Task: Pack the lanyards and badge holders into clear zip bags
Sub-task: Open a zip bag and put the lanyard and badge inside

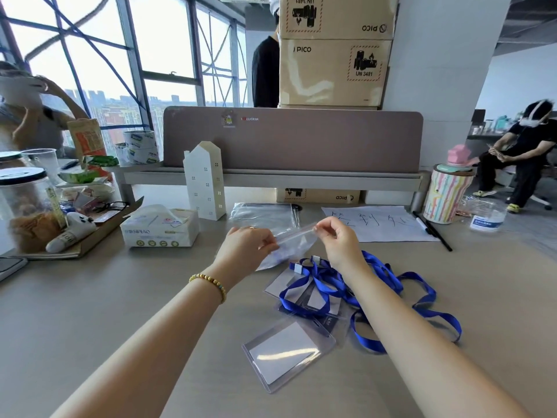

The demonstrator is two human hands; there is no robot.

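A clear zip bag [291,247] hangs just above the desk between my two hands. My left hand [248,247] pinches its left top corner, and my right hand [336,236] pinches the zip strip at the right. Something blue shows faintly through the bag. Below my right wrist lies a tangle of blue lanyards [391,285] with clips, spread over clear badge holders [304,292]. One more badge holder [287,352] with a white card lies nearest to me. A stack of spare zip bags [262,214] lies farther back.
A tissue pack [161,226] and a white house-shaped box [205,182] stand left of the bags. A handwritten paper sheet [379,223] and black pens [434,229] lie at the right, beside a striped cylinder [446,194]. The grey desk [105,312] ends at a divider panel [292,140]. People sit nearby.
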